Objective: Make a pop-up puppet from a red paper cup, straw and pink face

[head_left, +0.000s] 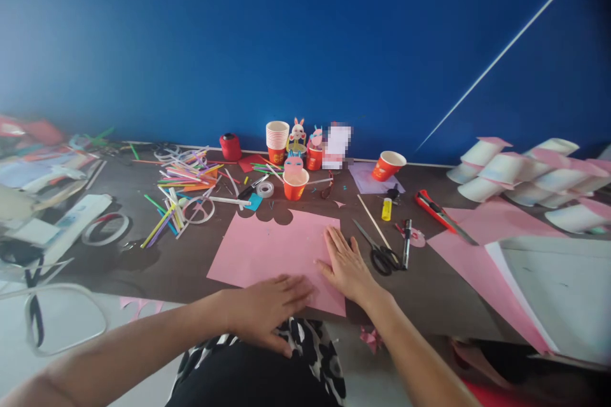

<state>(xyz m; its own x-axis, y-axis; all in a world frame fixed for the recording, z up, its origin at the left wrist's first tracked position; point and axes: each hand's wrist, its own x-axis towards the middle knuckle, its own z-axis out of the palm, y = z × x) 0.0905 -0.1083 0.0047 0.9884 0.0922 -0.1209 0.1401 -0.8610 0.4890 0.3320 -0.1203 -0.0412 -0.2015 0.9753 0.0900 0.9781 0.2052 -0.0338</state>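
A sheet of pink paper [272, 241] lies flat on the dark table in front of me, its far edge cut in curved notches. My left hand [272, 308] is over its near edge, fingers stretched toward the right and thumb apart. On the sheet's right side rests my right hand [346, 264], palm down with fingers spread. Neither hand grips anything. Black-handled scissors [382, 257] lie just right of my right hand, beside a black marker [407, 243] and a thin wooden stick [375, 216].
Behind the paper stands a red paper cup [296, 189] with a pink cut-out figure. Loose coloured strips [188, 172] and a tape roll [105, 229] lie left. To the right are a red utility knife [439, 213], more pink paper [506, 219] and stacked white cups [494, 172].
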